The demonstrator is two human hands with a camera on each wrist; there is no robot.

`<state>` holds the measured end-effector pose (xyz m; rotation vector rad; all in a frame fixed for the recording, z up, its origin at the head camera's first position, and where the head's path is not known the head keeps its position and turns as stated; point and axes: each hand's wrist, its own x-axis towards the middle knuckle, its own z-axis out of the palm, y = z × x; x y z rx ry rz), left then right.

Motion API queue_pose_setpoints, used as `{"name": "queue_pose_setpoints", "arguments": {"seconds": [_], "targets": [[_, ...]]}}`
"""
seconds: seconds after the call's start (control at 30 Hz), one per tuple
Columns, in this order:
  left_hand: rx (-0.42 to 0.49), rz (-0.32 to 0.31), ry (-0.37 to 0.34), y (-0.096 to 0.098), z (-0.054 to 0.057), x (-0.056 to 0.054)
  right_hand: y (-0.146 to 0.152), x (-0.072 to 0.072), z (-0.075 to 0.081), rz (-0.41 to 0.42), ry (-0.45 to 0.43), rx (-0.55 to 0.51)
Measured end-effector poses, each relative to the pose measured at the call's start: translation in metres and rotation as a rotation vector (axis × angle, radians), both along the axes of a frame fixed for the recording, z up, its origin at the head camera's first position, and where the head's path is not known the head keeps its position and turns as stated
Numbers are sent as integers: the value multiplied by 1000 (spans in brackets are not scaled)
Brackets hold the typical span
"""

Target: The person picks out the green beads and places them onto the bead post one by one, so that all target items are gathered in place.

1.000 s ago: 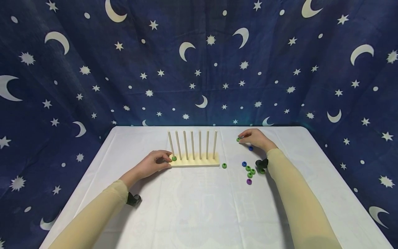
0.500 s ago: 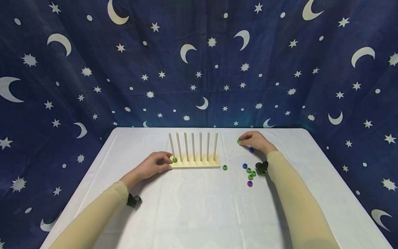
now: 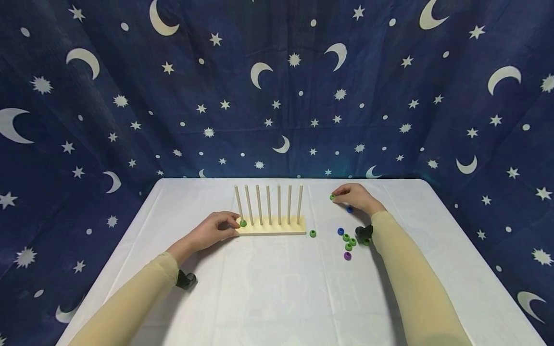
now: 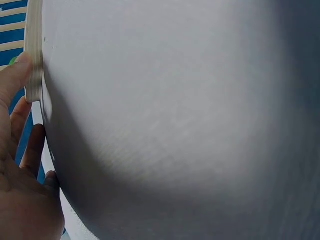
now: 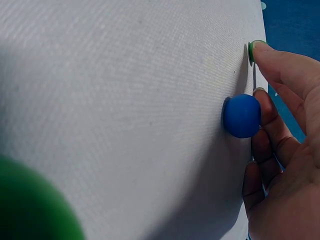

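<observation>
A pale wooden peg stand (image 3: 272, 230) with a row of upright rods stands mid-table. My left hand (image 3: 211, 229) holds its left end, thumb along the front edge (image 4: 34, 55) and fingers behind. One green bead (image 3: 243, 223) sits at the foot of the leftmost rod; the other rods are bare. Toward the back right, my right hand (image 3: 356, 197) pinches a green bead (image 3: 332, 197) between thumb and fingertips, low at the tabletop. Under that hand lies a blue bead (image 5: 242, 116), close by the lower fingers in the right wrist view.
Right of the stand lies a single green bead (image 3: 313, 233). Farther right are several green beads (image 3: 348, 247), another blue bead (image 3: 341, 231) and a purple bead (image 3: 347, 256), partly beside the right wrist camera (image 3: 364, 232). A starry blue cloth (image 3: 277, 96) hangs behind the white table (image 3: 268, 288).
The head view has tilted slightly, so everything sits a little lower in it. Both hands, the stand and the beads keep their places.
</observation>
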<state>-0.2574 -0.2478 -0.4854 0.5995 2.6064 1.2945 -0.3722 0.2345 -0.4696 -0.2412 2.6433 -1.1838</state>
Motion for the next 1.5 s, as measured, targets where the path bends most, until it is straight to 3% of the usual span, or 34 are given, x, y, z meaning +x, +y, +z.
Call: {"name": "queue_pose_setpoints", "arguments": {"seconds": [0.63, 1.5], "targets": [[-9, 9, 9, 1, 4, 1, -3, 0, 1, -29, -5, 2], [-7, 7, 21, 0, 0, 1, 0, -3, -3, -26, -33, 20]]}}
